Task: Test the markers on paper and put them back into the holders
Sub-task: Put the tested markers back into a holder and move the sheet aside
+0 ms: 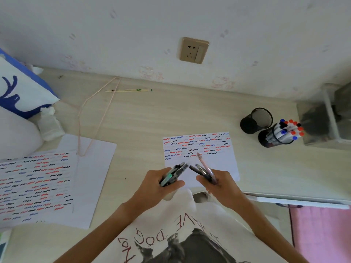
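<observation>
Each hand's grip, left (pixel 161 184) and right (pixel 218 184), clasps markers (pixel 175 172) over paper (pixel 218 160).

Wall socket (pixel 194 50), chopsticks (pixel 129 90), wire hanger (pixel 98 118), perhaps a glue bottle (pixel 49 124).

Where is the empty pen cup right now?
In the head view, the empty black mesh cup stands on the desk's far right, just left of the cup full of markers, beyond the scribbled paper.

Bare forearms; a white T-shirt (pixel 182 224) bears red lettering and a dark graphic.
</observation>
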